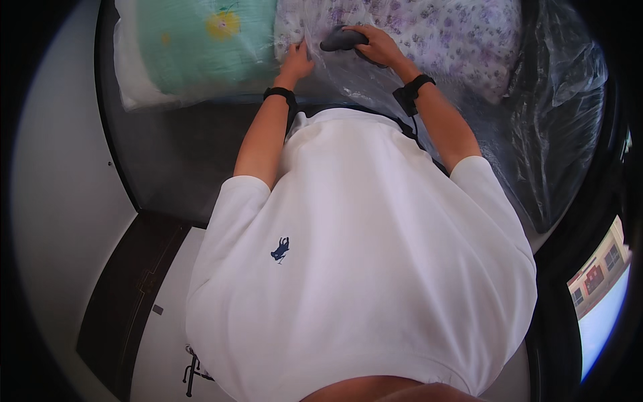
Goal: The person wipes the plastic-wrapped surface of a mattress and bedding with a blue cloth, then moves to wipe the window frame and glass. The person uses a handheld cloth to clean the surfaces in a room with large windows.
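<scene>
The right hand (382,47) is clamped on a dark grey handheld device (341,39), its smooth, rounded nose pointing left and its lower part curving down under the palm. The device is at the upper middle, over the clear plastic film (556,100) near the left edge of a floral quilt (442,43). That quilt is white with scattered purple blossoms and grey-green leaves, puffy and softly creased. The film is glossy and wrinkled, gathering into bright streaks on the right, where it lies over a dark surface. The left hand (297,65) is well apart from the right, at the quilt's left edge; whether its fingers pinch the film cannot be told. Beside it, a mint-green quilt (181,53) with a yellow flower shows through clear plastic.
</scene>
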`<state>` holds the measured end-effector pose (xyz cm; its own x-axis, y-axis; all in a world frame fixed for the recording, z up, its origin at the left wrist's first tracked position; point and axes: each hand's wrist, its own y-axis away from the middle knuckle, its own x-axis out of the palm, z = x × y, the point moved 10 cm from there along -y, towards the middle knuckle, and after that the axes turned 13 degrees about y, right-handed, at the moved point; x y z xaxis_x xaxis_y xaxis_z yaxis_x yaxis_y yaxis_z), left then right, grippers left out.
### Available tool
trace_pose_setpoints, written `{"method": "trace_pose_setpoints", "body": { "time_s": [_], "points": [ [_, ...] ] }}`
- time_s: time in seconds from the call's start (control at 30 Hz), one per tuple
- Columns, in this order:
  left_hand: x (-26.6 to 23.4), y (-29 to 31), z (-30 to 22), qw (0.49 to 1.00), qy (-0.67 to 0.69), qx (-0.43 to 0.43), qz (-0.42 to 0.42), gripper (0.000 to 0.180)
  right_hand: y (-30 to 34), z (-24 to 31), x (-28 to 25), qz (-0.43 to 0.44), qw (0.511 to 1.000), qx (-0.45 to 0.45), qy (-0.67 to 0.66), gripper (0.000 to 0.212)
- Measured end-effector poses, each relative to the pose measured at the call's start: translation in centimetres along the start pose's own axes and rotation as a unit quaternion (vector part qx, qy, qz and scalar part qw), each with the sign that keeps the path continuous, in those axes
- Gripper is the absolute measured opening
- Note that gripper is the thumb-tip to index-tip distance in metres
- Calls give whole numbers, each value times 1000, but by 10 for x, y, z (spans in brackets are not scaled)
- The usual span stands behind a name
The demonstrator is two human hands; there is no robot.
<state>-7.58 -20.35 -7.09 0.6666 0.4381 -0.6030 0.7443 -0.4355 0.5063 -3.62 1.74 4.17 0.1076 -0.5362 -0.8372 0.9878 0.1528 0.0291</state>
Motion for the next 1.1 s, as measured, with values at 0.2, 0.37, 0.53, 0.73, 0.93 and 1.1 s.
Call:
{"method": "trace_pose_setpoints", "body": {
  "time_s": [0.2,0.37,0.53,0.73,0.93,1.1],
  "points": [
    [-18,5,-33,996,72,-43,42,77,6,-122,-118,-289,912,270,107,48],
    [-65,34,-98,995,-66,-59,-37,61,-14,-94,-40,-155,957,245,35,58],
    [-57,37,-150,987,45,131,-84,60,2,9,59,54,994,94,-28,62],
    [5,27,-145,993,-66,98,17,55,30,11,36,93,994,45,-40,59],
    [-57,8,-233,947,-24,259,-189,42,15,-22,-101,-252,955,62,141,54],
    [-47,-12,-222,965,-45,206,-154,41,24,-71,-77,-127,932,244,234,45]
  ]
}}
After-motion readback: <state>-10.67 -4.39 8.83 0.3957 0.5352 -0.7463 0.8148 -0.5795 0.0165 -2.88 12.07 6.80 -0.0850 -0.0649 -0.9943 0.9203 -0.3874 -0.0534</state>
